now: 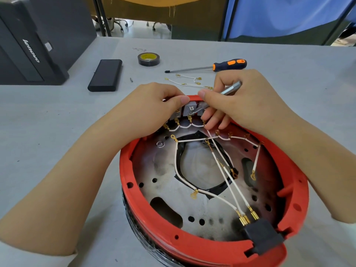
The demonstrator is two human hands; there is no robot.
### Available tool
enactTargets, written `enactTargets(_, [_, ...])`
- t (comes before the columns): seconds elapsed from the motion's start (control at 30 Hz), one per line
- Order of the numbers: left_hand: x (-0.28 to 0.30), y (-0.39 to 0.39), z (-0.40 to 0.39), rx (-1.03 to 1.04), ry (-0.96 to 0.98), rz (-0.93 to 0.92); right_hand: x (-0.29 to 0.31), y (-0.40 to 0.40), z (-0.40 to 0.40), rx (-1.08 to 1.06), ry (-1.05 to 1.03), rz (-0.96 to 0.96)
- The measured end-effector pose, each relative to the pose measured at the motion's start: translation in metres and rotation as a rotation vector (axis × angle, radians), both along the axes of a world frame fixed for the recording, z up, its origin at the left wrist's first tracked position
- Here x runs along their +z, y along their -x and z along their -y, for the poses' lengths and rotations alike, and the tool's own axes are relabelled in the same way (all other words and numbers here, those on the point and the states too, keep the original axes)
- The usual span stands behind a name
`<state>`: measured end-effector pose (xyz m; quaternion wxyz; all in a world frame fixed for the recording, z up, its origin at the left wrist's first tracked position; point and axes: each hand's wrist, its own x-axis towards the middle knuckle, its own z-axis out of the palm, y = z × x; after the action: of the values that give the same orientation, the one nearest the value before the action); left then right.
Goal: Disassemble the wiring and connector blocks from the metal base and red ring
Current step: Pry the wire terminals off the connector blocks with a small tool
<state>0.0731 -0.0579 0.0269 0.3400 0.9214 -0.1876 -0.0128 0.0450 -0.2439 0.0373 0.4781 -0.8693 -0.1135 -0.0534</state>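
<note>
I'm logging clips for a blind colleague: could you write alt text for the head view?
A person's right hand holds a slim metal tool against grey connector blocks at the far rim of a red ring, while the left hand grips the blocks. White wires cross the metal base; a screwdriver lies beyond.

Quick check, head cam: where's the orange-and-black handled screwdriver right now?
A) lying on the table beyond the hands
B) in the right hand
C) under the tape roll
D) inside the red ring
A: the orange-and-black screwdriver lies untouched on the table beyond the hands, to the right of the tape roll; the right hand grips a plain metal tool instead.
</note>
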Motion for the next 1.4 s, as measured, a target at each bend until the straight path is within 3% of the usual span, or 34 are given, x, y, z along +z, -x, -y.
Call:
enactTargets(0.2, [0.000,-0.001,0.000,-0.008,-0.021,0.017,0.006,-0.009,-0.001,0.028,-0.048,-0.126])
enactTargets(0.43, [-0.002,-0.002,-0.001,-0.001,-0.011,0.029,0.000,0.000,-0.001,-0.012,-0.024,0.023])
enactTargets(0.8, [-0.002,-0.001,-0.002,-0.013,-0.002,0.023,0.000,0.000,0.000,0.005,0.024,0.009])
enactTargets(1.03, [0.000,-0.002,-0.002,-0.022,-0.034,0.049,0.007,-0.011,0.000,0.010,-0.044,-0.146])
enactTargets(1.4, [-0.001,-0.002,-0.001,-0.021,-0.022,0.035,0.009,-0.017,-0.001,0.011,-0.039,-0.190])
